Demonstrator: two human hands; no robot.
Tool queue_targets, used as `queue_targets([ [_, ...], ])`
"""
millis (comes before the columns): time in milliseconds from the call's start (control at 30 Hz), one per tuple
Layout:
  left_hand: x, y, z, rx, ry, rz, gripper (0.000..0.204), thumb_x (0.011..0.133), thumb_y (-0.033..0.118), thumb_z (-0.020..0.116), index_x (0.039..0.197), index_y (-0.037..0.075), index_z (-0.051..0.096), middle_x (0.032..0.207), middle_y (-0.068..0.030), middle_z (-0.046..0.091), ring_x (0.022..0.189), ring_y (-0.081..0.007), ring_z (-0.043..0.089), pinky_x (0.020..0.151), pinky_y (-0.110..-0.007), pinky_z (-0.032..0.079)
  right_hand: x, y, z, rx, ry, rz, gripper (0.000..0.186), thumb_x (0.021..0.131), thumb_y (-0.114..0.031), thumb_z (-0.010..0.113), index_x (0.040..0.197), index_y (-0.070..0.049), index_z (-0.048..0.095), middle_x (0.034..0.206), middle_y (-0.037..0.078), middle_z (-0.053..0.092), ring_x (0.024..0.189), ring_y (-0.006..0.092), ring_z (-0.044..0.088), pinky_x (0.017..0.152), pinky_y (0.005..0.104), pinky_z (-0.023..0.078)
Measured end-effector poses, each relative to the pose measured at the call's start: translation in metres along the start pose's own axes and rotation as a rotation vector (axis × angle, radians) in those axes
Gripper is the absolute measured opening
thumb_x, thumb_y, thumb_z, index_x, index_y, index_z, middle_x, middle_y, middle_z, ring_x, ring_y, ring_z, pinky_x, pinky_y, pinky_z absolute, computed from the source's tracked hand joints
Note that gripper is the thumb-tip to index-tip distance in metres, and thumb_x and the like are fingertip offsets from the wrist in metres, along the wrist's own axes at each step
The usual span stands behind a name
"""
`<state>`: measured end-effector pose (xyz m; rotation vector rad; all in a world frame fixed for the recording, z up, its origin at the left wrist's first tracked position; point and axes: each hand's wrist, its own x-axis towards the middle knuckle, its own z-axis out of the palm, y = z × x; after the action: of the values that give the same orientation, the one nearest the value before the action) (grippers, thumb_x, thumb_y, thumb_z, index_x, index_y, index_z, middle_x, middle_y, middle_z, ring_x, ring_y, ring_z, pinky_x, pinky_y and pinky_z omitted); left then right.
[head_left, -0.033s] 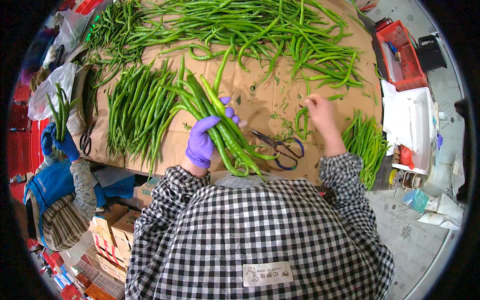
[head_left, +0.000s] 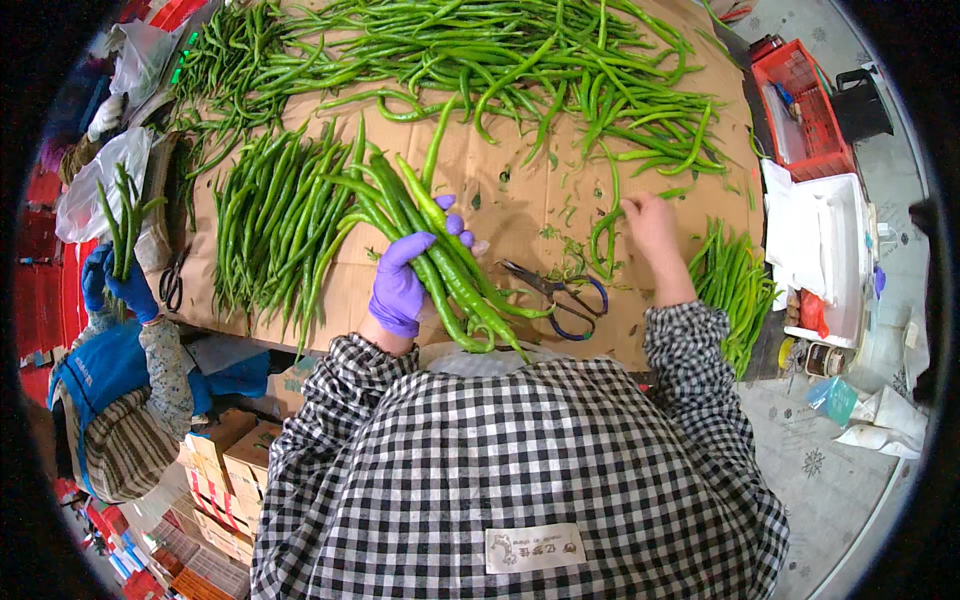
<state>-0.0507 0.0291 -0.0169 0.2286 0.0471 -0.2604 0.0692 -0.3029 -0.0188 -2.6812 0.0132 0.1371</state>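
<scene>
My left hand (head_left: pixel 400 287), in a purple glove, is closed around a bunch of long green chili peppers (head_left: pixel 446 262). The bunch slants above the cardboard, its ends spreading past both sides of the hand. Farther right, my bare right hand (head_left: pixel 655 228) has its fingers pinched at a curled green chili pepper (head_left: pixel 604 230) on the cardboard. Scissors (head_left: pixel 556 296) with dark blades and blue-rimmed handles lie partly open between my hands. Left of the held bunch is a neat row of chili peppers (head_left: pixel 280 225); a smaller pile of chili peppers (head_left: pixel 738 290) lies beyond my right forearm.
A large heap of chili peppers (head_left: pixel 470 50) covers the far side of the cardboard (head_left: pixel 520 180). At right stand a red crate (head_left: pixel 825 125) and a white foam box (head_left: pixel 850 215). On the left, a co-worker's blue-gloved hands (head_left: pixel 118 285) hold chili peppers near black-handled scissors (head_left: pixel 172 280).
My right hand has shifted slightly to the right, with its fingertips at the curled pepper. My left hand and its bunch have moved very slightly.
</scene>
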Motion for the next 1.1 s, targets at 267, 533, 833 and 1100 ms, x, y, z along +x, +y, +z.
queue_targets([
  [267,-0.003,-0.001,-0.008,-0.046,0.084,0.011,0.049,0.087,0.012,0.055,0.134,0.003,0.045,0.109,-0.0101,0.054,0.104,-0.0291,0.054,0.102,-0.049,0.042,0.049,0.106,0.021,-0.218,0.285,-0.15,0.022,0.081,-0.006,0.067,0.103,-0.006,0.068,0.106,0.017,0.064,0.102,0.0376,0.059,0.086,0.0433,0.049],
  [533,-0.006,0.005,-0.015,-0.011,0.119,0.02,0.056,0.087,0.015,0.059,0.139,0.005,0.041,0.113,-0.0108,0.055,0.11,-0.0299,0.055,0.1,-0.044,0.047,0.056,0.1,-0.009,-0.422,0.168,-0.526,0.032,0.08,-0.002,0.064,0.11,-0.013,0.065,0.126,0.008,0.06,0.125,0.029,0.05,0.104,0.0473,0.038],
  [833,-0.006,0.006,-0.012,-0.003,0.103,0.005,0.057,0.086,0.015,0.059,0.139,0.004,0.042,0.115,-0.0127,0.055,0.111,-0.0309,0.055,0.101,-0.044,0.047,0.071,0.06,0.008,-0.533,0.003,-0.74,0.027,0.084,-0.003,0.053,0.108,-0.012,0.063,0.138,0.007,0.052,0.133,0.0276,0.044,0.106,0.0419,0.038],
  [1100,-0.007,0.006,-0.016,-0.026,0.166,0.054,0.058,0.087,0.016,0.06,0.14,0.004,0.042,0.114,-0.0131,0.056,0.111,-0.0314,0.056,0.103,-0.044,0.046,0.076,0.006,-0.035,-0.497,-0.091,-0.678,0.023,0.086,-0.016,0.064,0.108,-0.013,0.061,0.103,0.006,0.065,0.112,0.0246,0.058,0.104,0.0447,0.034],
])
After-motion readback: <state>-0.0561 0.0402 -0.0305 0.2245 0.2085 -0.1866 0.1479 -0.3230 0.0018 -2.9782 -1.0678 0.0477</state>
